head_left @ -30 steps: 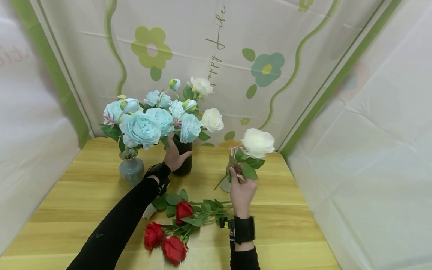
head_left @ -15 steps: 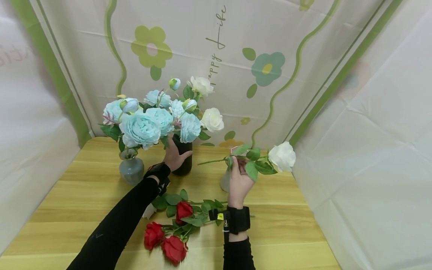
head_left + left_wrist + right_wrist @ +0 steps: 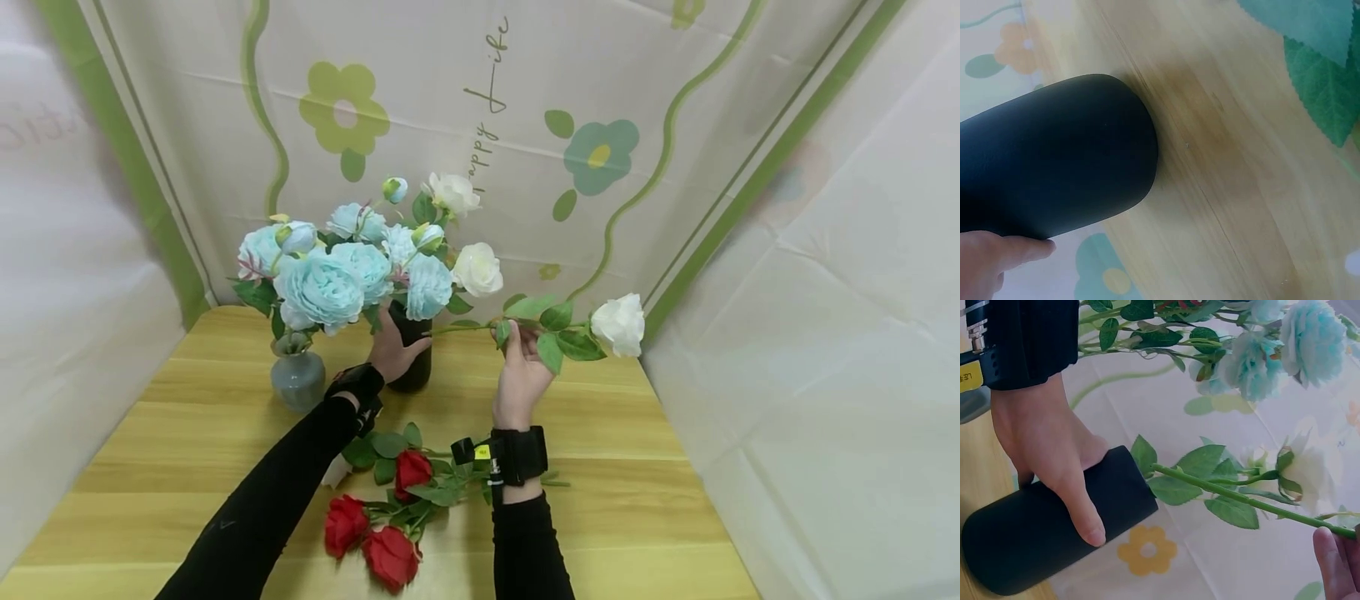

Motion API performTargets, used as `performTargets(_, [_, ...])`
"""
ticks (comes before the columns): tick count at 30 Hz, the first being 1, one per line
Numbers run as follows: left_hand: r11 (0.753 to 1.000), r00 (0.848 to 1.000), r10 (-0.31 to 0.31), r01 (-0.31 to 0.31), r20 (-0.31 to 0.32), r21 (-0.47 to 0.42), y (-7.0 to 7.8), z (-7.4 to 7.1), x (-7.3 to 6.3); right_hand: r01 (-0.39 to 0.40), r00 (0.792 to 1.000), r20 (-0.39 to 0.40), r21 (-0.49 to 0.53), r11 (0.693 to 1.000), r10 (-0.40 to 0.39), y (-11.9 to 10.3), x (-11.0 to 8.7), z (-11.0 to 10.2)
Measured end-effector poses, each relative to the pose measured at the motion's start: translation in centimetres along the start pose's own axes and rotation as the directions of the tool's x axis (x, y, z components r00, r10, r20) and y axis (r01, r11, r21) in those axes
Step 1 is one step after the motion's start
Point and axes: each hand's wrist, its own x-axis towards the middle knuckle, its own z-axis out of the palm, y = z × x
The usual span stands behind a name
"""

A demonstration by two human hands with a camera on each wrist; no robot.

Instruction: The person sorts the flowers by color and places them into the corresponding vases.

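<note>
My left hand (image 3: 392, 348) grips a black vase (image 3: 412, 367), its thumb lying across the front in the right wrist view, where the vase (image 3: 1054, 531) stands close to the rose's stem end. Two white roses (image 3: 477, 269) with green leaves rise from that vase. Between thumb and fingers my right hand (image 3: 522, 383) pinches a single white rose (image 3: 618, 325) by its stem. The rose lies nearly level, bloom to the right, with the cut end of its stem (image 3: 1241, 497) pointing left near the vase's mouth. The left wrist view shows the vase's smooth black side (image 3: 1072, 150) and its base.
A grey-blue vase (image 3: 297, 379) with pale blue peonies (image 3: 321, 290) stands at the left, its blooms overlapping the black vase's flowers. Several red roses (image 3: 390, 557) lie at the front of the wooden table (image 3: 622, 508). A printed cloth (image 3: 480, 75) hangs behind.
The right hand has turned the white rose from upright to nearly level, then carried it up and left towards the black vase. A pale vase seen behind that hand is now hidden.
</note>
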Motion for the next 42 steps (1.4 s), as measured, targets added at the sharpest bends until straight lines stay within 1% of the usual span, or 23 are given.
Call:
performTargets(2, [1.0, 1.0, -0.02, 0.02, 0.008, -0.008, 1.2, -0.4, -0.4, -0.015, 1.0, -0.002, -0.004, 1.0, 0.015, 0.4, 0.2, 0.1])
performTargets(5, [1.0, 1.0, -0.013, 0.013, 0.01, -0.015, 3.1, -1.1, -1.0, -0.026, 1.0, -0.018, -0.007, 1.0, 0.026, 0.9, 0.5, 0.4])
performTargets(10, [1.0, 1.0, -0.016, 0.016, 0.024, -0.004, 4.9, -1.8, -1.5, 0.006, 0.998, -0.06, -0.05, 0.999, -0.009, 1.4, 0.8, 1.0])
performTargets(13, [1.0, 1.0, -0.012, 0.012, 0.024, 0.005, 4.5, -1.7, -1.2, 0.036, 0.997, -0.061, -0.116, 0.993, -0.043, 1.6, 1.0, 1.1])
performTargets(15, [1.0, 1.0, -0.006, 0.005, 0.01, 0.017, 3.2, -1.1, -0.9, 0.035, 0.998, -0.054, -0.141, 0.989, -0.042, 1.7, 1.0, 1.2])
performTargets(17, [1.0, 1.0, -0.001, 0.001, -0.008, 0.029, 2.1, -0.6, -0.8, 0.016, 0.999, -0.043, -0.145, 0.989, -0.022, 1.9, 0.9, 1.3])
performTargets(19, [1.0, 1.0, -0.012, 0.012, -0.01, 0.019, 2.2, -0.6, -1.0, -0.01, 1.0, -0.025, -0.132, 0.991, 0.007, 2.1, 0.8, 1.4])
performTargets(21, [1.0, 1.0, 0.007, -0.006, -0.014, 0.008, 3.5, -1.1, -1.4, -0.013, 1.0, 0.006, -0.117, 0.993, 0.014, 2.3, 0.7, 1.7])
performTargets(26, [0.998, 0.999, 0.005, -0.003, 0.037, -0.067, 13.6, -5.5, -3.6, 0.024, 0.991, 0.132, -0.144, 0.989, -0.004, 3.4, 1.0, 2.5])
performTargets(28, [0.998, 0.998, -0.018, 0.022, 0.058, -0.066, 16.7, -6.8, -4.2, 0.078, 0.975, 0.216, -0.162, 0.984, -0.042, 8.8, 2.5, 0.9])
performTargets(30, [0.998, 0.998, -0.007, 0.011, 0.056, -0.066, 17.4, -7.1, -4.5, 0.087, 0.961, 0.276, -0.23, 0.969, -0.02, 9.4, 2.5, 1.3])
performTargets(31, [0.998, 0.999, -0.003, 0.006, 0.055, -0.057, 15.9, -6.5, -4.1, 0.139, 0.945, 0.323, -0.271, 0.952, -0.046, 9.8, 2.5, 1.4])
performTargets(32, [0.997, 0.998, 0.01, -0.004, 0.064, -0.08, 15.5, -6.5, -4.0, 0.207, 0.924, 0.371, -0.299, 0.932, -0.086, 10.1, 2.5, 1.4])
performTargets(33, [0.997, 0.998, 0.03, -0.026, 0.057, -0.077, 13.5, -5.7, -3.6, 0.271, 0.9, 0.42, -0.328, 0.905, -0.117, 10.5, 2.6, 1.5])
performTargets(34, [0.995, 0.997, 0.065, -0.062, 0.04, -0.074, 11.3, -4.8, -3.1, 0.336, 0.879, 0.452, -0.362, 0.87, -0.151, 10.8, 2.6, 1.7])
performTargets(35, [0.994, 0.996, 0.09, -0.088, 0.03, -0.064, 9.1, -4.0, -2.6, 0.371, 0.866, 0.478, -0.417, 0.829, -0.147, 8.7, 1.9, 2.7])
performTargets(36, [0.993, 0.994, 0.096, -0.093, 0.044, -0.07, 7.5, -3.4, -2.1, 0.451, 0.837, 0.512, -0.442, 0.775, -0.194, 9.0, 2.0, 2.8])
performTargets(37, [0.995, 0.994, 0.087, -0.085, 0.058, -0.048, 6.6, -3.2, -1.6, 0.51, 0.811, 0.541, -0.464, 0.725, -0.224, 9.4, 2.1, 2.9])
performTargets(38, [0.997, 0.994, 0.076, -0.073, 0.073, -0.039, 7.1, -3.5, -1.7, 0.542, 0.795, 0.561, -0.486, 0.686, -0.23, 9.6, 2.2, 3.0])
performTargets(39, [0.996, 0.994, 0.093, -0.092, 0.054, -0.016, 5.6, -2.8, -1.4, 0.556, 0.788, 0.576, -0.509, 0.657, -0.22, 9.7, 2.2, 3.1])
performTargets(40, [0.998, 0.995, 0.068, -0.066, 0.068, -0.023, 6.1, -3.1, -1.4, 0.561, 0.784, 0.584, -0.524, 0.641, -0.209, 9.9, 2.3, 3.3])
performTargets(41, [0.998, 0.995, 0.058, -0.056, 0.075, -0.029, 6.4, -3.2, -1.5, 0.55, 0.786, 0.592, -0.537, 0.64, -0.178, 7.7, 1.6, 4.2])
performTargets(42, [0.999, 0.995, 0.037, -0.034, 0.09, -0.035, 7.3, -3.6, -1.7, 0.545, 0.784, 0.6, -0.541, 0.641, -0.159, 7.8, 1.7, 4.3])
